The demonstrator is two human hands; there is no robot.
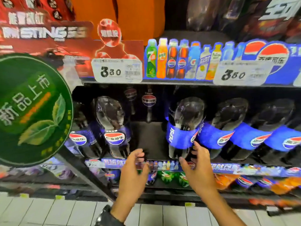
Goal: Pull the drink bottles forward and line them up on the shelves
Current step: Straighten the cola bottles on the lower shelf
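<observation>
Reaching toward the middle shelf [123,164], I have both hands spread and empty. My right hand [197,168] touches the base of a blue-labelled bottle [184,128] at the shelf's front; my left hand [134,168] hovers before the gap left of it.

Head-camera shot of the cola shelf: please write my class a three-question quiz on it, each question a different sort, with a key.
1. True or false: the left hand grips a bottle.
2. Which bottle is nearest the right hand?
A. the black-label Pepsi bottle
B. the blue-label Pepsi bottle
C. the green bottles on the lower shelf
3. Fill in: between the black-label and blue-label bottles, the front of the shelf shows a ____.

Key
1. False; it is open, in front of the shelf edge.
2. B; whether the fingers touch it is unclear.
3. gap
</observation>
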